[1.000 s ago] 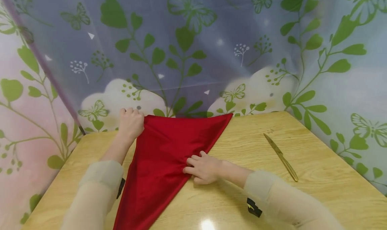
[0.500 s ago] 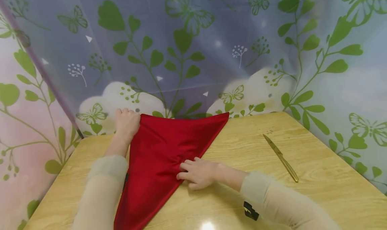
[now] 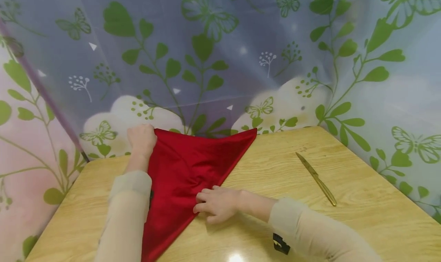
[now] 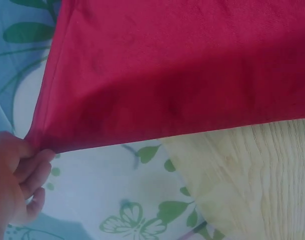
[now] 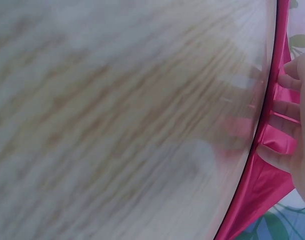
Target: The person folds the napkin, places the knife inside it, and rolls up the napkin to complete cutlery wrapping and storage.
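A red cloth (image 3: 179,170) lies in a rough triangle on the wooden table, creased near its right edge. At its raised upper left corner the left hand (image 3: 142,139) grips the fabric; in the left wrist view that hand (image 4: 20,177) pinches the corner of the cloth (image 4: 167,80) between thumb and fingers. The right hand (image 3: 218,204) rests on the cloth's slanting right edge, fingers spread and slightly bent. In the right wrist view, fingers of the right hand (image 5: 292,120) touch the cloth (image 5: 262,185) along its edge.
A gold-coloured knife (image 3: 317,179) lies on the table (image 3: 358,200) to the right of the cloth, its blade pointing away. A patterned curtain (image 3: 213,63) with leaves and butterflies stands behind and beside the table.
Both hands have shifted a little to the left in the head view, the right also nearer the body. The left part of the cloth has moved left at the top; its creases have changed.
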Demonstrator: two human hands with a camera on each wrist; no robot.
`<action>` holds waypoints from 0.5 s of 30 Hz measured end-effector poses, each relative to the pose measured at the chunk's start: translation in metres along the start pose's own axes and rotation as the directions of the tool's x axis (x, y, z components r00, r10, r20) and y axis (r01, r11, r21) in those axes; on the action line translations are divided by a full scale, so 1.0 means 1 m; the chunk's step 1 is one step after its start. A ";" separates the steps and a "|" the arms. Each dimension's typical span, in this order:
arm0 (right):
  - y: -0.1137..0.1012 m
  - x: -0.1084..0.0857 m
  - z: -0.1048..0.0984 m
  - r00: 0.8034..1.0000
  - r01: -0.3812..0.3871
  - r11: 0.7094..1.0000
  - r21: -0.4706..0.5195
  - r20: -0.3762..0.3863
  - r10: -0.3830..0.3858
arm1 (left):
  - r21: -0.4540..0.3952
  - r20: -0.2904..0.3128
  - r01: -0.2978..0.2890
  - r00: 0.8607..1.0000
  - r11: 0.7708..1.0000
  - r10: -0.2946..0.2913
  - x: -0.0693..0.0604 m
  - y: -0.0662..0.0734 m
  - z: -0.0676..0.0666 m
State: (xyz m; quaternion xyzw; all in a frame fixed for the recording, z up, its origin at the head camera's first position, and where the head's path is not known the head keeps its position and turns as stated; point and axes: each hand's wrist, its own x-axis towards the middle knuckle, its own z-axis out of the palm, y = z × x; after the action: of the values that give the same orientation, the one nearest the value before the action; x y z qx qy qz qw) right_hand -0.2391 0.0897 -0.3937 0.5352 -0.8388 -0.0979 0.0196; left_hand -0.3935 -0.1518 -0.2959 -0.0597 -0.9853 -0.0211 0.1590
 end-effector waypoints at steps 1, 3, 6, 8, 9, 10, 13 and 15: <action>-0.002 0.000 0.000 1.000 0.005 1.000 -0.003 0.002 -0.005 | -0.010 -0.009 0.010 1.000 1.000 -0.010 -0.001 -0.001 0.001; -0.005 0.001 -0.001 1.000 0.011 1.000 -0.019 0.003 -0.011 | -0.041 -0.025 0.036 0.999 0.999 -0.037 -0.004 -0.001 0.004; -0.007 0.002 0.000 1.000 0.008 0.999 -0.032 0.011 -0.008 | -0.101 -0.021 0.084 0.996 0.991 -0.087 -0.007 0.000 0.006; -0.007 0.002 0.000 1.000 0.001 0.999 -0.034 0.017 -0.001 | -0.145 -0.001 0.118 0.993 0.982 -0.120 -0.007 0.000 0.008; -0.007 0.002 -0.001 1.000 -0.001 0.999 -0.035 0.020 0.001 | -0.164 0.009 0.131 0.991 0.978 -0.132 -0.008 0.000 0.009; -0.008 0.003 -0.001 1.000 -0.002 0.999 -0.035 0.022 0.003 | -0.181 0.016 0.143 0.990 0.973 -0.142 -0.008 0.000 0.010; -0.008 0.003 -0.001 1.000 -0.001 0.999 -0.033 0.023 0.002 | -0.204 0.077 0.144 0.988 0.968 -0.131 -0.008 -0.001 0.013; -0.009 0.003 -0.001 1.000 0.001 1.000 -0.028 0.024 -0.001 | -0.223 0.163 0.112 0.984 0.968 -0.076 -0.009 -0.003 0.016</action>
State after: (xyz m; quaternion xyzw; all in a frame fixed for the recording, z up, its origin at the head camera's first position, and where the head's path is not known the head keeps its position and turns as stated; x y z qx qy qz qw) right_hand -0.2325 0.0831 -0.3943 0.5340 -0.8373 -0.1162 0.0168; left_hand -0.3903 -0.1549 -0.3139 -0.0324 -0.9871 -0.1386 0.0737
